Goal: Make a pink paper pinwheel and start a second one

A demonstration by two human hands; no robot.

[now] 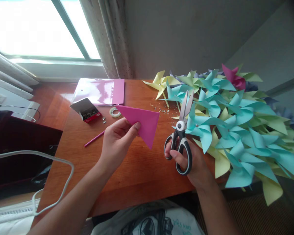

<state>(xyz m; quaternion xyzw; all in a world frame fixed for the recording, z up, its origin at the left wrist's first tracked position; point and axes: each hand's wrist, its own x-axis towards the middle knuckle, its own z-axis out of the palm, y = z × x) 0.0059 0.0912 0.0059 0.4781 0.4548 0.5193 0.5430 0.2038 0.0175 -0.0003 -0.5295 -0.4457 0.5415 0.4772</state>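
Note:
My left hand [117, 138] pinches a folded pink paper triangle [144, 123] by its left edge and holds it above the wooden table [127, 169]. My right hand [188, 160] has its fingers through the black and white handles of a pair of scissors [182, 130]. The blades point up and away and are slightly apart. The scissors are a short way to the right of the paper and do not touch it.
A big heap of blue, yellow-green and pink paper pinwheels [232, 130] covers the table's right side. At the back lie a pack of pink paper [100, 91], an open box of pins [87, 110], a tape roll [115, 112], loose pins [159, 108] and a pink stick [94, 138]. A white cable [51, 156] loops at left.

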